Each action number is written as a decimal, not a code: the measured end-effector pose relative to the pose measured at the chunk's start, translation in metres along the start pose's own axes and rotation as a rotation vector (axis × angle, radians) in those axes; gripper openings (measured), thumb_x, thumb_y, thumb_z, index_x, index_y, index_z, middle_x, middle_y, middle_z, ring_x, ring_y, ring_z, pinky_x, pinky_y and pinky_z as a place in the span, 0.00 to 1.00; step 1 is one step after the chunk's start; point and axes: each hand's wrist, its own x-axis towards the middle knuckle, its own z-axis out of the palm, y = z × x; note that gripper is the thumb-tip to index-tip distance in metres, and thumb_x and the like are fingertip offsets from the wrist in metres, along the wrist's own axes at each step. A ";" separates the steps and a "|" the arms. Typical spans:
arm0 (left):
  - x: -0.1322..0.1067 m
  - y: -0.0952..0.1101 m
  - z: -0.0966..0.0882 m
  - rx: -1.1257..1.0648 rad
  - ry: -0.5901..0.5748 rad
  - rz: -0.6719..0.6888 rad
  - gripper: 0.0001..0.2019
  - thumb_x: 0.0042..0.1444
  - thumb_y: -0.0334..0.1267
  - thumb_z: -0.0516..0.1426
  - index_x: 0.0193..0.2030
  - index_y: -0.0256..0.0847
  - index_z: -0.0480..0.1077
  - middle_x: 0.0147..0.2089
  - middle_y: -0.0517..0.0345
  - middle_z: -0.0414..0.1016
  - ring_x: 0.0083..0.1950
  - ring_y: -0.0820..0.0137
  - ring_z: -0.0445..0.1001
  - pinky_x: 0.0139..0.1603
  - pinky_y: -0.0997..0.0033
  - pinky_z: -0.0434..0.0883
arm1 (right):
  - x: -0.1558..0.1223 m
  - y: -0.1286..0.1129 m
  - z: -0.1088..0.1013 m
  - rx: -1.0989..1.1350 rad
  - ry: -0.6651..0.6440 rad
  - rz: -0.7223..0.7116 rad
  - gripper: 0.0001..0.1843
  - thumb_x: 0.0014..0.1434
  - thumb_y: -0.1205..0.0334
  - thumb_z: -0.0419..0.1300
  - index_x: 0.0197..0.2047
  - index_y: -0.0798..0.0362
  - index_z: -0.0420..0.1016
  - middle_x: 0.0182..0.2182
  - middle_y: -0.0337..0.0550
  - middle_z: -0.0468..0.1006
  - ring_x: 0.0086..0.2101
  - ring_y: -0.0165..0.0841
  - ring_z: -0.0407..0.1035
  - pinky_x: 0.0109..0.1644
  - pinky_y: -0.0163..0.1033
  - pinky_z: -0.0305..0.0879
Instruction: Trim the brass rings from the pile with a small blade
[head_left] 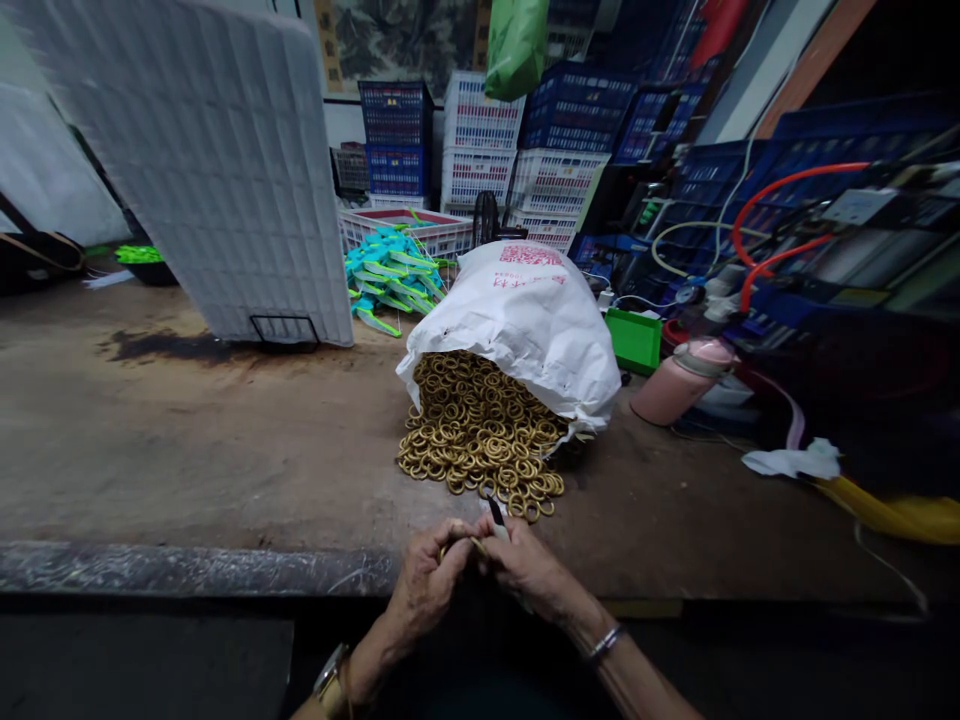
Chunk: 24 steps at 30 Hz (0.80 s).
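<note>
My left hand (433,568) is closed on a small brass-coloured ring (478,547), only part of which shows between the fingers. Close against it, my right hand (529,565) grips a knife (498,515) with a dark blade and a pale handle; its fingers also meet the ring. Both hands are at the table's front edge. Just beyond them lies a heap of brass-coloured rings (480,440), spilling from the mouth of a white woven sack (525,310) that rests on its side.
On the wooden table (187,440) a tall white ribbed panel (247,180) stands at left. Behind are turquoise-and-green plastic parts (394,265) and stacked crates (480,125). At right are a green tray (634,340), a pink bottle (682,380) and equipment with orange hoses (772,190).
</note>
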 end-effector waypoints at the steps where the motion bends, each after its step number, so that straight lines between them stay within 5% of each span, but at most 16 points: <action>1: 0.000 -0.001 -0.001 0.030 0.015 0.021 0.10 0.55 0.38 0.51 0.33 0.38 0.71 0.27 0.60 0.71 0.30 0.73 0.68 0.34 0.75 0.65 | 0.000 0.001 0.000 -0.012 0.010 -0.006 0.07 0.48 0.57 0.52 0.26 0.51 0.58 0.14 0.27 0.62 0.12 0.19 0.41 0.16 0.29 0.35; 7: 0.000 0.001 -0.001 0.155 0.067 0.128 0.10 0.55 0.37 0.51 0.29 0.39 0.71 0.26 0.59 0.72 0.31 0.71 0.68 0.35 0.73 0.64 | 0.005 0.016 -0.004 -0.209 0.093 -0.229 0.18 0.54 0.48 0.48 0.23 0.53 0.61 0.13 0.30 0.60 0.15 0.21 0.48 0.19 0.29 0.45; 16: -0.001 0.011 0.000 -0.235 -0.006 -0.374 0.12 0.49 0.46 0.56 0.28 0.38 0.65 0.18 0.67 0.61 0.15 0.81 0.55 0.15 0.81 0.53 | 0.010 0.014 -0.004 -0.284 0.170 -0.262 0.15 0.54 0.53 0.50 0.22 0.54 0.63 0.16 0.33 0.64 0.20 0.24 0.56 0.24 0.30 0.52; 24: -0.002 0.006 0.000 -0.438 -0.058 -0.426 0.14 0.51 0.48 0.54 0.28 0.38 0.61 0.21 0.66 0.61 0.16 0.83 0.53 0.14 0.83 0.50 | 0.013 0.015 -0.005 -0.209 0.110 -0.319 0.16 0.54 0.51 0.50 0.23 0.55 0.63 0.17 0.35 0.66 0.20 0.25 0.57 0.25 0.31 0.53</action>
